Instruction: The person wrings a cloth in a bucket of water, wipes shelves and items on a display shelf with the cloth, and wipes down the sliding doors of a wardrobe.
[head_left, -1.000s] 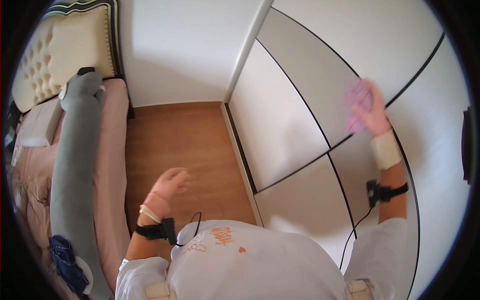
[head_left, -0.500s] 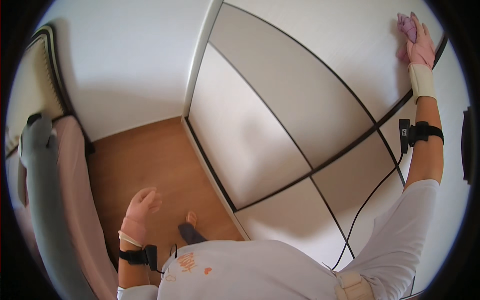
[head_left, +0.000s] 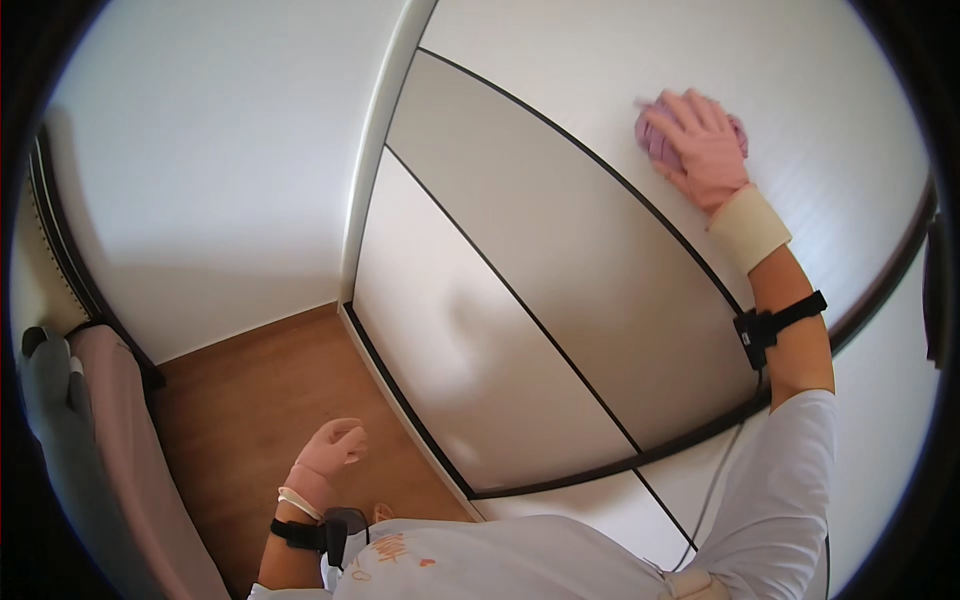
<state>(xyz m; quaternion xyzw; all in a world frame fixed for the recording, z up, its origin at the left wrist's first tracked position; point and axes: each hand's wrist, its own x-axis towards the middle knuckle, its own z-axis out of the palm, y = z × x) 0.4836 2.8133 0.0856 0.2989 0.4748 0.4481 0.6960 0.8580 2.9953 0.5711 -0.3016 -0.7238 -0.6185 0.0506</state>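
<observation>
My right hand (head_left: pixel 708 160), in a pink glove with a cream cuff, presses a bunched purple cloth (head_left: pixel 660 140) against the upper white panel of a wardrobe door (head_left: pixel 560 70). Its fingers are spread over the cloth, which shows beside the palm and past the fingers. My left hand (head_left: pixel 332 448), in a pink glove too, hangs low over the wooden floor (head_left: pixel 250 400). Its fingers are loosely curled with gaps between them, and nothing shows in them. Both forearms wear a black strap with a small device.
Dark strips divide the wardrobe into white panels and a grey panel (head_left: pixel 520 240). A white wall (head_left: pixel 220 180) meets it at the left. At far left stands a bed with a pink cover (head_left: pixel 125 430), a dark-edged headboard (head_left: pixel 75 230) and a grey plush toy (head_left: pixel 60 430).
My right hand has swept the cloth leftward and down across the panel from the far upper right. My view has shifted, and the left hand stays low with its fingers curled.
</observation>
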